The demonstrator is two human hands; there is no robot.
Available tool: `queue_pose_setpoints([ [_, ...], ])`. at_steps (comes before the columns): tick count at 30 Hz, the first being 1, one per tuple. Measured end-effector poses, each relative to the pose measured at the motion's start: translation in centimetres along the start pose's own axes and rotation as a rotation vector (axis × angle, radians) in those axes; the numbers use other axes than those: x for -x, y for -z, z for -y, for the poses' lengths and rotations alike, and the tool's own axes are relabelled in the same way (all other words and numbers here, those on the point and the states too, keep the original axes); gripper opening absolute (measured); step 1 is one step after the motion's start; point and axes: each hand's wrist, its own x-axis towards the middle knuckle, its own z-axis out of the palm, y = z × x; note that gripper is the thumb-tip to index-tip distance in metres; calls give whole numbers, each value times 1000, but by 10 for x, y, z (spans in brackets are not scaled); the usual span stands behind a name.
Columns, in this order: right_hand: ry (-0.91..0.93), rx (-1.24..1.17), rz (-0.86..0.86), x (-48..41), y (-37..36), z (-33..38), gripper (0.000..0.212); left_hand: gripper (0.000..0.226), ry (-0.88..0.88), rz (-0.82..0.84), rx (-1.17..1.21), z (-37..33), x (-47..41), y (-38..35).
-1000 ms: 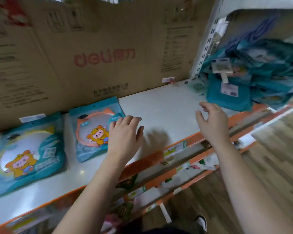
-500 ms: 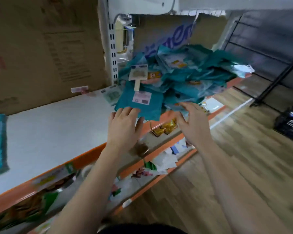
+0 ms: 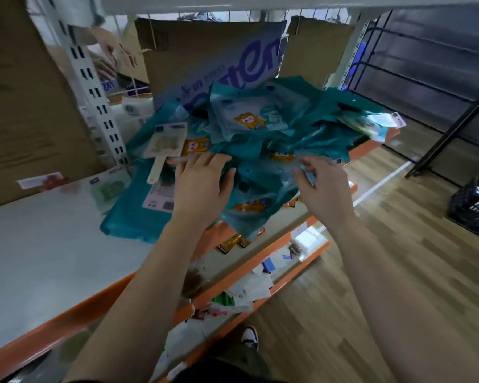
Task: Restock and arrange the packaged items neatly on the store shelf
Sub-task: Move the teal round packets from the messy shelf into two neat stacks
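Observation:
A loose heap of teal packets [image 3: 263, 139] with a yellow cartoon figure lies on the white shelf [image 3: 39, 250], at its right end. One flat teal packet [image 3: 133, 214] with a pink label sticks out at the heap's lower left. My left hand [image 3: 202, 186] rests flat on the heap's front, fingers spread. My right hand [image 3: 321, 189] sits at the front right of the heap, its fingers curled on a packet's clear plastic; whether it grips the packet is unclear.
Brown cardboard boxes [image 3: 25, 106] stand along the back of the shelf. A white slotted upright [image 3: 97, 100] divides the bays. Lower orange-edged shelves [image 3: 260, 275] hold mixed small goods. A black basket [image 3: 476, 208] sits on the wooden floor at right.
The view swung right, away from the two flat packets on the left. Both hands moved from the bare shelf onto the heap of teal packets.

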Motion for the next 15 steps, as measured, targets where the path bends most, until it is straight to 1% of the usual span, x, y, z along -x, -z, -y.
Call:
queue_pose_setpoints([
  [4, 49, 23, 22, -57, -9, -29, 25, 33, 56, -32, 16, -3, -49, -23],
  [8, 41, 47, 65, -115, -20, -47, 25, 30, 88, -68, 19, -5, -87, -39],
  [12, 80, 97, 152, -162, -35, -52, 38, 28, 107, -121, 16, 0, -111, -47],
  [15, 107, 197, 242, -195, -50, -51, 37, 28, 144, -118, -11, 3, -121, -51],
])
